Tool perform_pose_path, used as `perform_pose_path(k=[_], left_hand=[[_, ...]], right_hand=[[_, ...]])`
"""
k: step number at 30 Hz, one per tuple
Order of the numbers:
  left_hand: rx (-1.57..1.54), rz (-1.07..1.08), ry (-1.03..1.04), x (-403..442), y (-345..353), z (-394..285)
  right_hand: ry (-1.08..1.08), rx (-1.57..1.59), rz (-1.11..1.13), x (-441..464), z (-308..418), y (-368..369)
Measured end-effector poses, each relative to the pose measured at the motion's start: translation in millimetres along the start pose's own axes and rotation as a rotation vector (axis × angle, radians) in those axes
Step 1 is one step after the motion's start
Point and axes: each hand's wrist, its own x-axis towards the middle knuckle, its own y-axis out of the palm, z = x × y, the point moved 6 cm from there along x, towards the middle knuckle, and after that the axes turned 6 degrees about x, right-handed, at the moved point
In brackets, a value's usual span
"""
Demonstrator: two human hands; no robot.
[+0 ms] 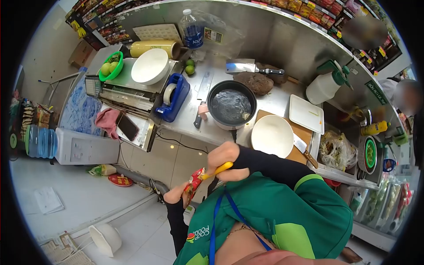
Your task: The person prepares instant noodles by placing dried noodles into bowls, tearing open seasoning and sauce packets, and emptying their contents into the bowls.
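Observation:
My right hand [227,161] is closed around the yellow handle of a pair of scissors [224,167]; the blades are hard to make out. My left hand [176,194] grips a small red packet [194,182] in front of my chest, and the scissors meet its upper edge. Beyond my hands, an electric pot [232,106] with a dark inside and a pink handle holds clear liquid with a small pale piece in it. A white bowl [271,134] stands just right of the pot, on a wooden cutting board [297,152].
A knife [304,150] lies beside the bowl, near a white tray [307,113]. A cleaver [251,67] lies behind the pot. To the left are a blue tape dispenser [174,97], another white bowl [150,66] and a phone [127,126]. A cable [183,143] hangs below the counter edge.

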Motion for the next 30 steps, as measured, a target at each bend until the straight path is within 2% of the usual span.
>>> perform_pose_path(k=[3,6,8,12,16,17,18,20,21,22,23,24,27,30], left_hand=[[-0.016,0.039,-0.048,3,-4,-4],[0.005,0.219,-0.116,12,1,-13],[0.004,0.14,0.129,19,8,-16],[0.018,0.298,0.126,13,28,6],[-0.015,0.165,0.142,13,20,5],[-0.08,0.167,0.07,13,20,12],[-0.143,0.167,-0.006,13,20,24],[-0.202,0.132,-0.101,7,20,37],[-0.192,0.106,-0.113,4,17,42],[-0.183,0.086,-0.126,0,13,45],[-0.188,0.125,-0.243,6,9,36],[-0.199,0.142,-0.232,10,13,36],[-0.222,0.179,-0.166,19,29,38],[-0.269,0.229,-0.169,25,37,22]], right_hand=[[0.019,0.041,-0.011,-11,1,-11],[0.001,0.004,0.026,-12,0,-4],[0.011,-0.023,0.024,-12,-1,-2],[-0.004,0.012,-0.031,-16,-1,-6],[0.017,0.015,-0.115,-31,1,-20],[0.024,0.007,-0.131,-37,4,-25],[0.069,0.049,-0.242,-47,10,-39],[0.018,0.098,-0.655,-82,34,-80],[0.054,-0.106,-0.834,-104,47,-97],[0.081,-0.23,-0.876,-119,57,-109],[0.171,-0.459,-0.972,-125,69,-114],[0.194,-0.737,-0.975,-127,72,-117],[0.225,-0.939,-0.963,-127,49,-121],[0.23,-0.874,-1.066,-126,28,-124]])
